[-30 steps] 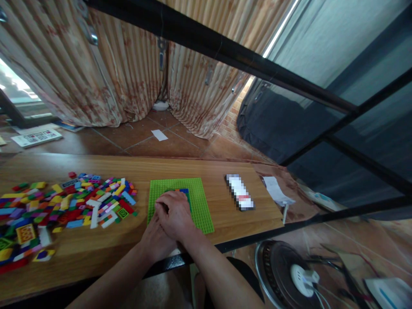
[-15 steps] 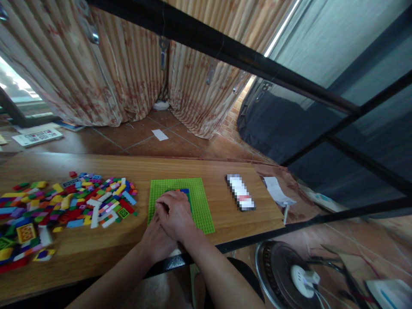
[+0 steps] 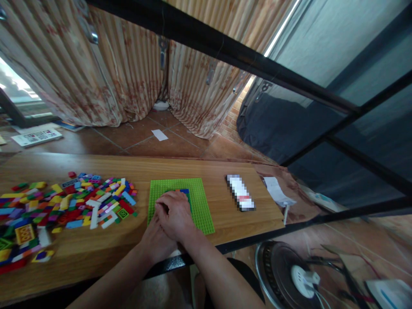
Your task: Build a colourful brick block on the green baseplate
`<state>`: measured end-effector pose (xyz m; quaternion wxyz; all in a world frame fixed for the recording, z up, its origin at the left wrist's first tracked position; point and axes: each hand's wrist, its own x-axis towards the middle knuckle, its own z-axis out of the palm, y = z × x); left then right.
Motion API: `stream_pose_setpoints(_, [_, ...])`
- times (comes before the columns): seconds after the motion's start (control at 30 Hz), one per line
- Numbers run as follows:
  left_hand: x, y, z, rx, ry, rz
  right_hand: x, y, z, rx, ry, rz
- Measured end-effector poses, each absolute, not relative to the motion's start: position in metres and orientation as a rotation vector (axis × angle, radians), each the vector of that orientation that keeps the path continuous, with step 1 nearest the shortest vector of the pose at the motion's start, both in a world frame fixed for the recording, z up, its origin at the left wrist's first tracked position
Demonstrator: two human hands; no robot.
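Near the table's front edge, my two hands rest one over the other above the lower part of a green studded baseplate (image 3: 202,214). My right hand (image 3: 177,216) lies on top, its fingers curled and pressed together; what is inside them, if anything, is hidden. Beneath it is my left hand (image 3: 156,240), its fingers covered. Blue bricks (image 3: 184,191) and darker green ones on the baseplate peek out beyond my right hand, which hides the rest of them.
A spread of loose coloured bricks (image 3: 77,201) covers the left side of the wooden table (image 3: 96,253). To the right lies a phone (image 3: 240,193) with a blurred screen. A black metal bar (image 3: 270,234) runs along the front edge. Below right stands a round stool (image 3: 280,270) bearing a white power strip (image 3: 302,281).
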<state>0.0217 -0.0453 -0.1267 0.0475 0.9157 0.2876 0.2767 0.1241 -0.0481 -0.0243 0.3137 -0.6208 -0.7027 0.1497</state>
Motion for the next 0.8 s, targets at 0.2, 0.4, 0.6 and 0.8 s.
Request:
stream_pose_setpoints(0.2, [0.024, -0.047, -0.133, 2.750, 0.931, 0.812, 0.124, -0.048, -0.025, -1.628, -1.853, 0.388])
stream_pose_setpoints(0.4, [0.022, -0.047, -0.122, 2.726, 0.885, 0.754, 0.124, -0.048, -0.023, -1.641, -1.851, 0.393])
stream_pose_setpoints(0.6, [0.019, -0.046, -0.122, 2.718, 0.902, 0.731, 0.124, -0.048, -0.024, -1.630, -1.856, 0.402])
stream_pose_setpoints(0.8, [0.019, -0.045, -0.128, 2.761, 0.846, 0.825, 0.124, -0.049, -0.024, -1.633, -1.847, 0.386])
